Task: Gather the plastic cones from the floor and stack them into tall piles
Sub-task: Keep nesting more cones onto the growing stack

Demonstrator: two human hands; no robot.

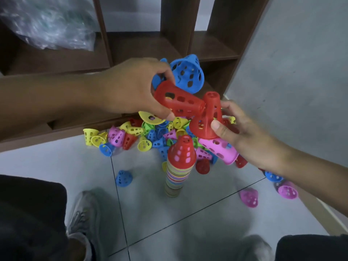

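I see one tall pile [178, 172] standing on the floor [188, 223] in the middle, with many coloured rims one over another and a red cone as its cap. This part of the work is done. Much is left, I judge: a big heap of loose cones [150, 132] lies behind the pile, against the foot of the brown shelf [216, 51], in yellow, pink, blue, green and red. Some single cones lie apart: a blue one [123, 178] near and left of the pile, two pink ones at the near right.

Both hands are raised above the heap, and each one holds cones. My left hand [130, 89] comes from the left with the fingers curled around a red cone [177, 101] lying on its side, narrow end to the right. A blue cone [188, 74] is just behind it and a yellow cone [151, 117] under the thumb; it seems the same hand carries them, but I cannot tell this surely. My right hand [239, 132] comes from the right and pinches a second red cone [208, 117], which stands nearly upright, thumb on its wide rim. A pink cone [220, 150] is below this hand, perhaps also carried.

The tip of the first red cone touches the side of the second.
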